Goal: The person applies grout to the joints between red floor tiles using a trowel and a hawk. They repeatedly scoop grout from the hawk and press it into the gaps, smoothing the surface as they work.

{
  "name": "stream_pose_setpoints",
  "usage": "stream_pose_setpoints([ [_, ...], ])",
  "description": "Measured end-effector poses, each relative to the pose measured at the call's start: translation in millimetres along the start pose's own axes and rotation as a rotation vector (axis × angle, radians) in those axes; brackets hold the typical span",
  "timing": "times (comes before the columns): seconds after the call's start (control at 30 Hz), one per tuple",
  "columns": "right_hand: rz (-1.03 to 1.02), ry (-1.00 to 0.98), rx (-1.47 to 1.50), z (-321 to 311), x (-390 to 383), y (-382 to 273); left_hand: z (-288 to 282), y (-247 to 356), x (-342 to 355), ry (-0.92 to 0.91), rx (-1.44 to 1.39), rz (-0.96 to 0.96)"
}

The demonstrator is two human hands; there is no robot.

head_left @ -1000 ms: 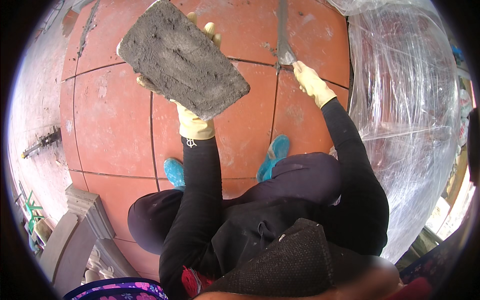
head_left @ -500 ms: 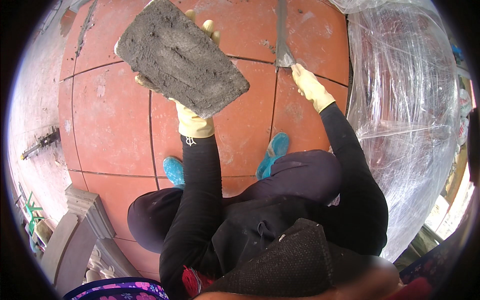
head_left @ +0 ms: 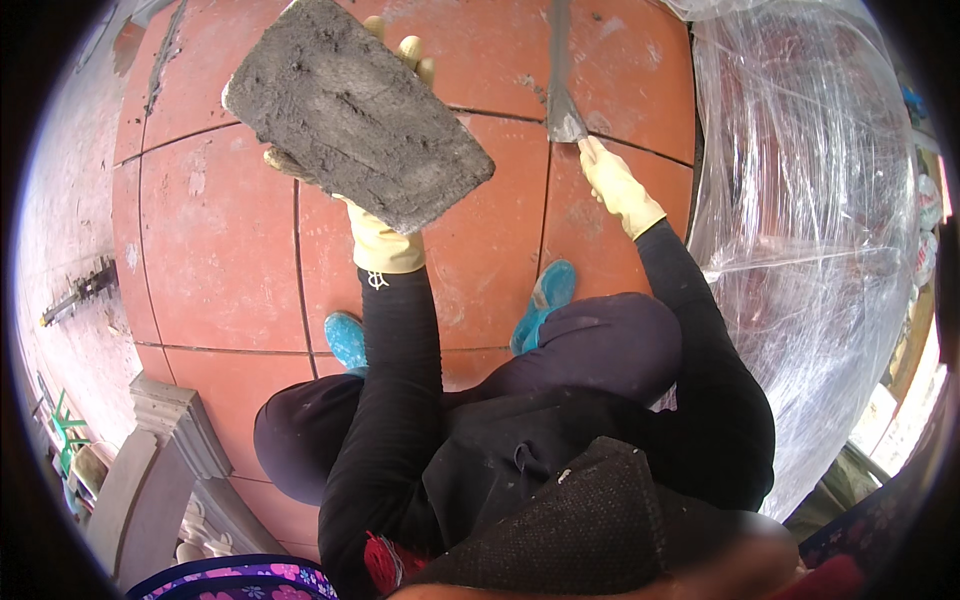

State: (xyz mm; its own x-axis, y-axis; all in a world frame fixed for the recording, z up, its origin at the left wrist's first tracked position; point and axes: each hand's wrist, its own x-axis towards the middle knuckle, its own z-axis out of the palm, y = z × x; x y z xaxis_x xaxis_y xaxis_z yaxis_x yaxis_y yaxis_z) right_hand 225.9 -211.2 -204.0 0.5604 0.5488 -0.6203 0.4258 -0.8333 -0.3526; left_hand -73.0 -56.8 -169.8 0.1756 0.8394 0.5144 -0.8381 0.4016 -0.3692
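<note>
My left hand (head_left: 385, 240), in a pale yellow rubber glove, grips a rectangular board (head_left: 355, 115) coated in rough grey mortar, its fingertips showing round the far edge. My right hand (head_left: 622, 190), gloved alike, is closed on a metal scraper (head_left: 568, 127), whose blade rests on the grout joint between red floor tiles (head_left: 220, 260). A band of wet grey grout (head_left: 558, 50) runs from the blade toward the top edge. Below, my blue boots (head_left: 542, 290) stand on the tiles.
A large plastic-wrapped object (head_left: 800, 250) lines the right side. At lower left are grey moulded pieces (head_left: 130, 500) and a green plastic item (head_left: 68, 430). A dark metal tool (head_left: 85, 285) lies on the pale floor at left, and flowered fabric (head_left: 240, 580) shows at the bottom.
My right hand and the scraper have moved a little down along the joint, toward me. The loaded board in my left hand has shifted slightly left and up.
</note>
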Motion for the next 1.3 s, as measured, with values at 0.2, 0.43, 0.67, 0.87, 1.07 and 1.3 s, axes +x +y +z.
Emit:
stream_pose_setpoints([
  [0.2, -0.058, 0.043, -0.069, 8, -6, 8, -1, 2, 2, -0.012, 0.026, -0.026],
  [0.43, -0.048, 0.043, -0.082, 14, -9, 22, -2, 1, 7, -0.025, 0.000, -0.021],
  [0.67, 0.054, 0.154, 0.013, 37, -9, 38, 0, 0, 7, -0.028, -0.005, -0.010],
  [0.87, 0.159, 0.106, 0.172, 48, -16, 54, 2, 1, 6, -0.036, -0.018, 0.009],
  [1.07, -0.084, 0.146, -0.277, 56, -11, 73, 4, 0, 7, -0.043, -0.023, 0.015],
  [1.3, -0.224, 0.159, -0.386, 57, -18, 93, 8, 0, 5, -0.053, -0.027, 0.020],
])
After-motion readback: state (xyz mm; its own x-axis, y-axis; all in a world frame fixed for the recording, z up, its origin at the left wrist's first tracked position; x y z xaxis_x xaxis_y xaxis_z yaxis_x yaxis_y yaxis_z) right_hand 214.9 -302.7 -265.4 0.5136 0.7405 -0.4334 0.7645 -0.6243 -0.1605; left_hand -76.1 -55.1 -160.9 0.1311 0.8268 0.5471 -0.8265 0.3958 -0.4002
